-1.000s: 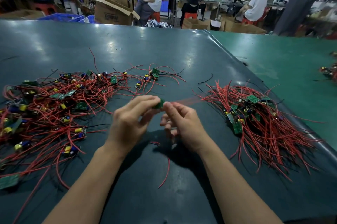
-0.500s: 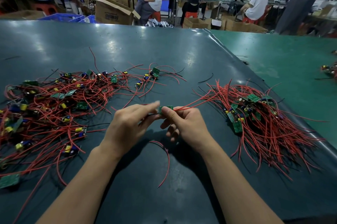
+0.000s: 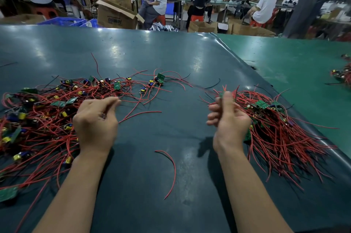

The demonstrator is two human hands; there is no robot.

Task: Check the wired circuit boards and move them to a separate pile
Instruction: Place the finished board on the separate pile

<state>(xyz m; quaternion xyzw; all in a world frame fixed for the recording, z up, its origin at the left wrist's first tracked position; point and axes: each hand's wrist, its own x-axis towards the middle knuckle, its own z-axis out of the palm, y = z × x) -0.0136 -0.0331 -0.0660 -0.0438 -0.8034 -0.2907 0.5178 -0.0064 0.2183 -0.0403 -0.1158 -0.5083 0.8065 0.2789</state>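
The right hand (image 3: 228, 120) pinches a small wired circuit board (image 3: 221, 94) at its fingertips, just above the near edge of the right pile (image 3: 281, 128); its red wires trail blurred toward the left. The left hand (image 3: 96, 120) hangs over the left pile (image 3: 47, 111) with fingers loosely curled; whether it holds a wire I cannot tell.

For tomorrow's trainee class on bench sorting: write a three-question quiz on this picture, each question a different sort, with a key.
1. True or false: the right hand is beside the right pile.
2. The loose red wire between the forearms lies: A) in the left pile, B) alone on the table, C) in a hand.
3. Fill in: the left hand is at the edge of the ___ pile.

Key: 1 true; 2 B; 3 left.
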